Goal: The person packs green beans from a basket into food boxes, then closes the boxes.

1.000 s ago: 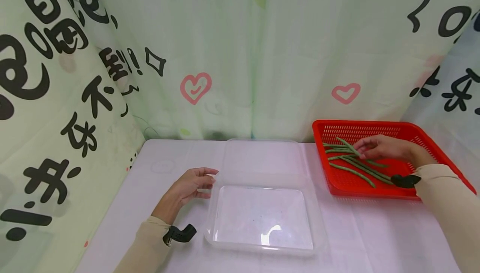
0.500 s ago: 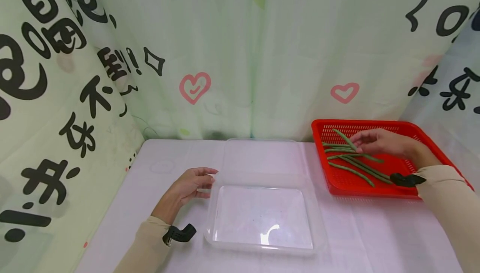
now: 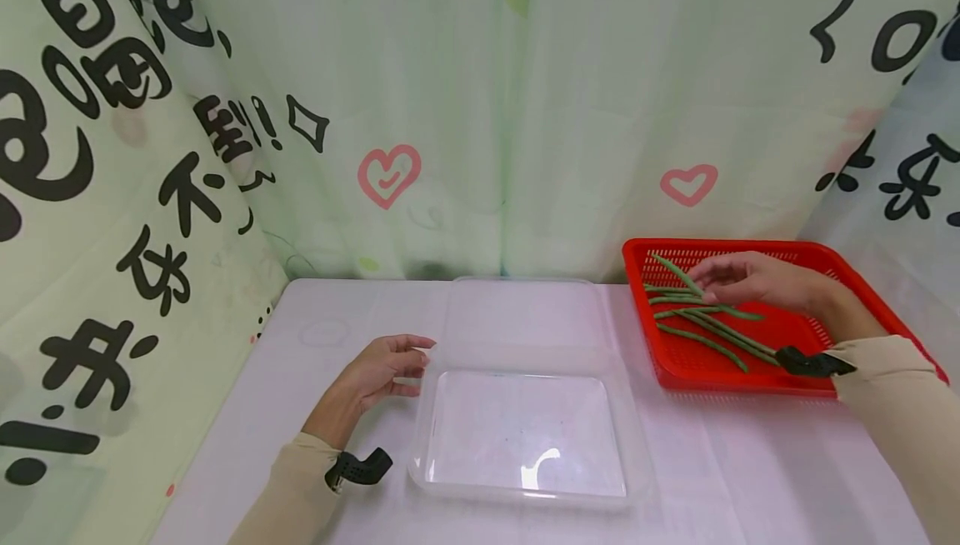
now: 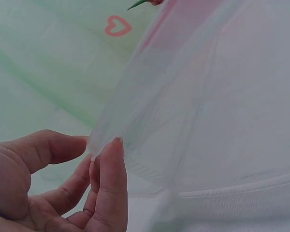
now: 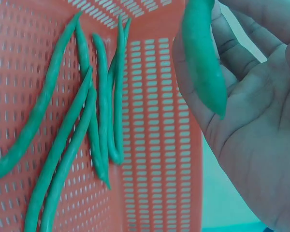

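A clear plastic box [image 3: 525,491] lies on the table, its see-through lid [image 3: 525,312] folded back behind it. My left hand [image 3: 378,372] pinches the box's left edge between thumb and fingers, as the left wrist view shows at the plastic edge [image 4: 135,111]. Over the red basket [image 3: 750,382], my right hand [image 3: 765,282] pinches one green bean [image 5: 203,58], raised above the others and tilted. Several loose green beans [image 5: 36,116] lie in the basket below, some crossing each other. In the right wrist view, the fingers cover the held bean's upper end.
The basket has slotted walls and stands at the table's back right, against the curtain [image 3: 585,112]. Curtains with black lettering and pink hearts enclose the back and both sides. A pale cloth [image 3: 720,462] covers the table.
My right hand has lifted the green bean from the pile and moved slightly up and to the left with it. The left hand and the box stay where they were.
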